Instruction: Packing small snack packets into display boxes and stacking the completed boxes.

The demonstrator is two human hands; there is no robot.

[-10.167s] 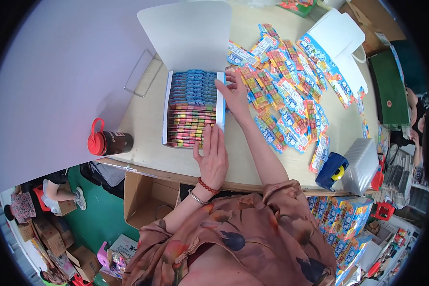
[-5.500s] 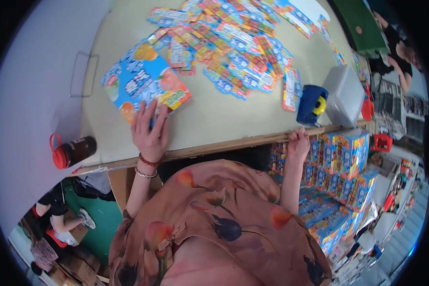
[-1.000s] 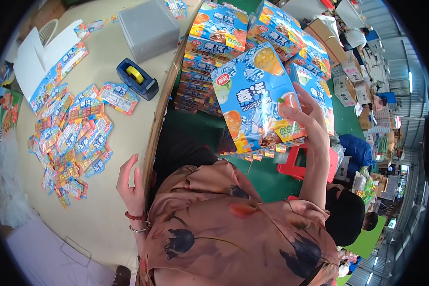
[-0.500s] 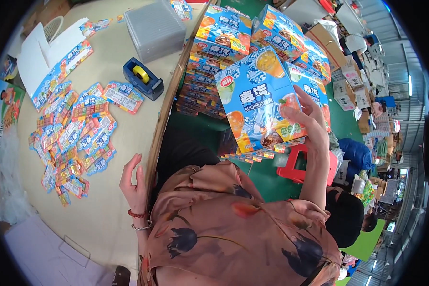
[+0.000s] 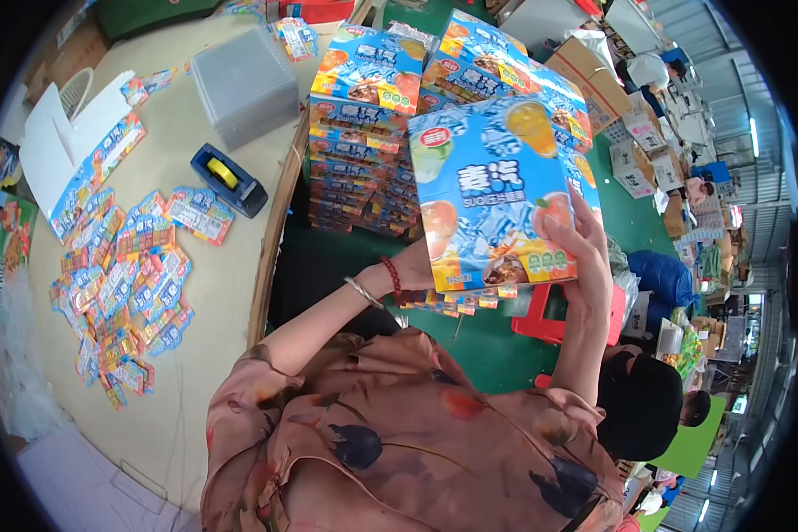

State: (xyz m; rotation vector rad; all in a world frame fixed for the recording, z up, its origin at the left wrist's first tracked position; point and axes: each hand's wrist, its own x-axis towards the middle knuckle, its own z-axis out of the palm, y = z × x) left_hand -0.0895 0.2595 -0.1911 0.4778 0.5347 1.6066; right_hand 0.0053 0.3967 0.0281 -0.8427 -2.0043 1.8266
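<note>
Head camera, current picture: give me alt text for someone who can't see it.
A person's right hand holds a blue, fruit-printed box, with the left hand partly hidden behind it. Similar boxes stand stacked beyond; on the table at left are colourful packets and a blue tape dispenser.

L forearm (image 5: 326, 310): angled far + right
L hand (image 5: 412, 269): ctr, partly hidden, fingers out of sight
R forearm (image 5: 582, 346): extends far
R hand (image 5: 588, 255): at right, thumb (image 5: 564, 238) ptg left, grip closed
</note>
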